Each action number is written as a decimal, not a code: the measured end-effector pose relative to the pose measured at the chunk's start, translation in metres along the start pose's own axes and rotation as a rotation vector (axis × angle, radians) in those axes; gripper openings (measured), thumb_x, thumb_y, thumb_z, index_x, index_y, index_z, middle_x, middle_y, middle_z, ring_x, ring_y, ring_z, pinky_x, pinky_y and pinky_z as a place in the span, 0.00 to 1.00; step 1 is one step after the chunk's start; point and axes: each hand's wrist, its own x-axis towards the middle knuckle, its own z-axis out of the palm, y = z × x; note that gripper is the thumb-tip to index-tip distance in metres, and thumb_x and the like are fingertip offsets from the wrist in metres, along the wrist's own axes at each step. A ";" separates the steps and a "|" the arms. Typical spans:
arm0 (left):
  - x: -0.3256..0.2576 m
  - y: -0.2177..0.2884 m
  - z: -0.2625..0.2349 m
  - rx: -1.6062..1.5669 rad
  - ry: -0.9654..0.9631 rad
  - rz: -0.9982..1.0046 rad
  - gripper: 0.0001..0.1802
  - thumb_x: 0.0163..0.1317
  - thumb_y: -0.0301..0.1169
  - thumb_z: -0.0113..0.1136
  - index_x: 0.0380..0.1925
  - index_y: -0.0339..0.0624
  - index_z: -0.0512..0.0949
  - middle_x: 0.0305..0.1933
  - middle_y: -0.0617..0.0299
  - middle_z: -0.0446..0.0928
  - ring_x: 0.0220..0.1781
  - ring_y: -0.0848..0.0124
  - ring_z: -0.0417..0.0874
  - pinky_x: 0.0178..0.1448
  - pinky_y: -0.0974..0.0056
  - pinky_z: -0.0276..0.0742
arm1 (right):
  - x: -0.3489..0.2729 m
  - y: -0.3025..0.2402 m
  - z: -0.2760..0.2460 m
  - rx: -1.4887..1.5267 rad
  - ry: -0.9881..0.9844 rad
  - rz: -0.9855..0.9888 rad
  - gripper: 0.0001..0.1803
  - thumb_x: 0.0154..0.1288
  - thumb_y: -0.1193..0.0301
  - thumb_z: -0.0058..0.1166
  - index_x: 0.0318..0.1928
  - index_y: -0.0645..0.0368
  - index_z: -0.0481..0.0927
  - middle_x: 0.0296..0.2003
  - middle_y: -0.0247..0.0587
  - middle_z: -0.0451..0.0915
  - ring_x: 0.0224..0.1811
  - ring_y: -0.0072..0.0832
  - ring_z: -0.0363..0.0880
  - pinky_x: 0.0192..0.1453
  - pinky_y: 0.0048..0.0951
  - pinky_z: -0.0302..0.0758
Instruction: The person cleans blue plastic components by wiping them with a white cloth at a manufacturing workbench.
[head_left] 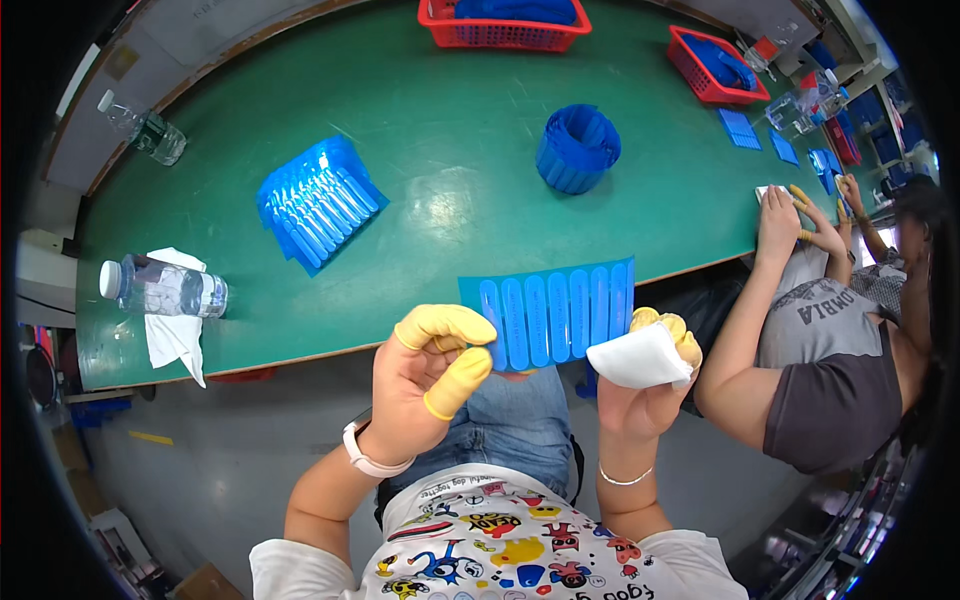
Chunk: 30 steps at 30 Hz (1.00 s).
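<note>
A blue sheet (545,318) with a row of several long rounded strips is held up between my hands, just off the table's near edge. My left hand (425,375), in yellow finger cots, has its thumb and forefinger closed at the sheet's left edge. On the other side, my right hand (645,385) grips a folded white cloth (640,358) and meets the sheet's right edge. Yellow cots cover its fingers too, and the cloth hides part of them. Whether those fingers also clasp the sheet is hard to see.
The green table (430,130) bears a stack of blue strip sheets (320,205), a blue coil (578,150), and red baskets (505,35) at the back. Bottles (165,287) stand or lie at both sides, one on white paper (175,345). A co-worker (815,330) sits at right.
</note>
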 end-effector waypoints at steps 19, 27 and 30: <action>0.032 0.006 0.004 0.080 0.113 -0.122 0.20 0.66 0.21 0.58 0.58 0.34 0.69 0.43 0.53 0.83 0.43 0.67 0.86 0.47 0.66 0.82 | 0.023 -0.005 0.004 -0.050 0.398 -0.059 0.13 0.60 0.77 0.63 0.46 0.61 0.81 0.44 0.43 0.78 0.48 0.34 0.76 0.57 0.41 0.73; 0.122 -0.042 -0.010 0.487 -0.040 -0.088 0.11 0.65 0.23 0.62 0.46 0.31 0.77 0.42 0.58 0.83 0.43 0.73 0.85 0.49 0.69 0.80 | 0.086 0.040 -0.037 -0.065 0.499 -0.011 0.16 0.66 0.81 0.57 0.55 0.67 0.79 0.49 0.41 0.81 0.53 0.27 0.79 0.64 0.34 0.71; 0.138 -0.053 -0.005 0.880 -0.041 0.091 0.10 0.61 0.25 0.66 0.41 0.32 0.81 0.36 0.53 0.86 0.36 0.70 0.87 0.45 0.68 0.82 | 0.110 0.052 -0.046 -0.060 0.516 -0.037 0.16 0.67 0.80 0.56 0.55 0.67 0.79 0.49 0.41 0.81 0.53 0.26 0.79 0.64 0.32 0.72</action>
